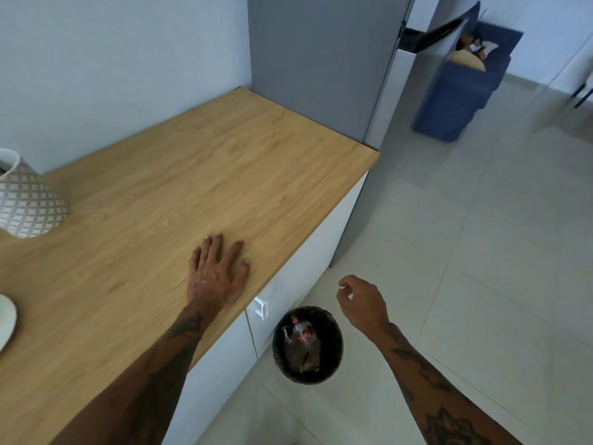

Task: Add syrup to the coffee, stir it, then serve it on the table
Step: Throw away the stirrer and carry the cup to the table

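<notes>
Head view: the left hand (216,273) lies flat on the wooden desk (199,175) at about 6 o'clock, palm down, fingers straight and slightly spread, near the desk's front edge and gripping nothing. The right hand (362,301) hangs in the air off the desk at about 5 o'clock, above the tiled floor (481,252) and just beside a dark round bin (308,345). Its fingers are loosely curled; something small and pale shows at the fingertips, too small to tell what it is. The bin holds crumpled wrappers. At 9 o'clock a cup with a diamond pattern (27,200) stands on the desk at the picture's left edge; its contents are hidden. Below it, at 8 o'clock, a white rounded edge of another dish (6,322) shows. At 1 o'clock a blue fabric basket (455,91) stands on the floor.
</notes>
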